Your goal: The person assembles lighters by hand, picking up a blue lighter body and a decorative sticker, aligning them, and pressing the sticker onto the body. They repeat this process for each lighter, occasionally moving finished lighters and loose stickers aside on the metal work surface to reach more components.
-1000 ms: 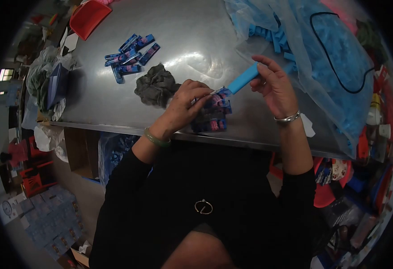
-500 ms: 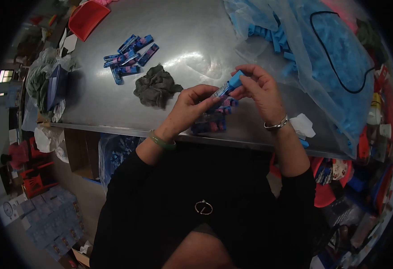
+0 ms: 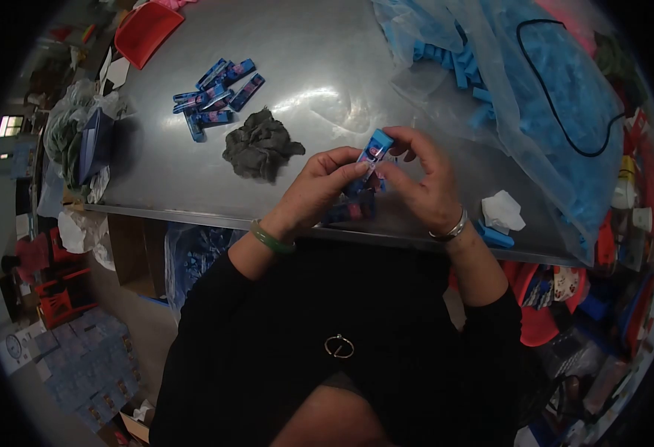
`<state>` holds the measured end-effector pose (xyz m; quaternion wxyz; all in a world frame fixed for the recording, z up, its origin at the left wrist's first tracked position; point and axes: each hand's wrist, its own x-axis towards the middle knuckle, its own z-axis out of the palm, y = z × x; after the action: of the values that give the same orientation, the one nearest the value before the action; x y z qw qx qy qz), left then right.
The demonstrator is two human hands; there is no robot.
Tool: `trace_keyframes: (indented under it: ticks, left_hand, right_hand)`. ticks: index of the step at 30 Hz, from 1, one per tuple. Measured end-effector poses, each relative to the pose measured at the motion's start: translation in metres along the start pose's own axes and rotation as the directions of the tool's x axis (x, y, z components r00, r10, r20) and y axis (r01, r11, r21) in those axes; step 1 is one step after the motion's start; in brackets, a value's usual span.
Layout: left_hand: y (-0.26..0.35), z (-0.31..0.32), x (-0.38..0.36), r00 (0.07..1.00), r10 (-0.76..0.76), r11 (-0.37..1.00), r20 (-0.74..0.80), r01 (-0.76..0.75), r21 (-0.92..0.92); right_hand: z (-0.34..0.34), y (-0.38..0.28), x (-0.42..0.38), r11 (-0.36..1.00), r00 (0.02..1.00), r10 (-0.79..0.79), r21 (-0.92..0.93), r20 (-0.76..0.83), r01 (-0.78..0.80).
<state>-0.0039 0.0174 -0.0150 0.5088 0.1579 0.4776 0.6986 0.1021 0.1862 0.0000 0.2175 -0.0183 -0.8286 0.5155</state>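
My left hand (image 3: 319,182) is closed on a small blue printed box (image 3: 373,149) with pink in its picture, thumb pressed on its lower part. The box tilts upward above the table, its plain blue end at the top. My right hand (image 3: 427,179) curls around the same box from the right, index finger by the top end and thumb by the side. Under the hands lie more printed blue boxes (image 3: 356,207), partly hidden. To the left, a crumpled dark grey-green cloth (image 3: 261,145) rests near a loose pile of similar boxes (image 3: 213,95).
A large clear bag (image 3: 550,112) of plain blue pieces spreads over the right of the metal table (image 3: 170,175). White crumpled paper (image 3: 503,211) and a loose blue piece (image 3: 495,235) lie near the front edge. A red dustpan-like scoop (image 3: 146,33) sits at the far left.
The box has swung more upright, showing its printed face. My right hand has moved down and let its fingers shift from the blue end to the side.
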Motion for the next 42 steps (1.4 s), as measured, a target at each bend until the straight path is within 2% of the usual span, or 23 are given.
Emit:
trace_keyframes:
  ticks: [1, 3, 4, 6, 10, 22, 26, 28, 34, 38, 40, 42]
  left_hand:
    - [0.000, 0.001, -0.001, 1.000, -0.019, 0.998, 0.009, 0.020, -0.056]
    - [0.003, 0.006, -0.002, 0.999, -0.022, 0.995, 0.029, 0.025, -0.095]
    - [0.004, 0.007, -0.003, 0.998, -0.025, 0.990, 0.050, 0.032, -0.134]
    - [0.001, 0.002, -0.003, 0.996, -0.048, 0.989, 0.070, 0.057, -0.136]
    - [-0.001, 0.002, -0.005, 0.990, -0.047, 0.986, 0.133, 0.067, -0.150]
    - [-0.009, -0.003, -0.006, 0.974, -0.051, 0.960, 0.223, 0.109, -0.259]
    - [-0.008, -0.002, -0.009, 0.975, -0.046, 0.953, 0.218, 0.109, -0.284]
    - [-0.007, -0.001, -0.010, 0.988, 0.015, 0.985, 0.151, 0.011, -0.173]
    - [-0.010, 0.004, -0.010, 0.996, 0.057, 0.984, 0.067, -0.044, -0.173]
    - [-0.010, 0.002, -0.009, 0.997, 0.028, 0.977, 0.068, -0.013, -0.215]
    - [-0.010, -0.001, -0.007, 0.987, 0.001, 0.961, 0.160, 0.043, -0.274]
    - [-0.008, -0.001, -0.007, 0.987, 0.008, 0.965, 0.160, 0.035, -0.260]
  right_hand:
    - [0.001, -0.002, -0.002, 1.000, 1.000, 0.000, 0.000, 0.001, 0.000]
    - [0.005, -0.007, -0.007, 0.968, 0.992, -0.056, -0.236, 0.109, 0.080]
    - [0.009, -0.008, -0.009, 0.968, 0.993, -0.055, -0.237, 0.109, 0.080]
    - [0.017, -0.005, -0.014, 0.920, 0.991, -0.115, -0.368, 0.071, 0.133]
    - [0.018, -0.006, -0.014, 0.912, 0.987, -0.157, -0.378, 0.042, 0.162]
    - [0.018, -0.011, -0.012, 0.931, 0.981, -0.167, -0.313, 0.100, 0.190]
    - [0.018, -0.011, -0.011, 0.925, 0.975, -0.194, -0.311, 0.105, 0.217]
    - [0.018, -0.012, -0.011, 0.922, 0.974, -0.200, -0.316, 0.103, 0.223]
    - [0.019, -0.013, -0.013, 0.908, 0.978, -0.183, -0.363, 0.104, 0.209]
    - [0.023, -0.011, -0.013, 0.922, 0.981, -0.169, -0.335, 0.099, 0.193]
    - [0.023, -0.012, -0.013, 0.929, 0.981, -0.168, -0.317, 0.093, 0.189]
    - [0.021, -0.012, -0.011, 0.929, 0.982, -0.169, -0.318, 0.087, 0.189]
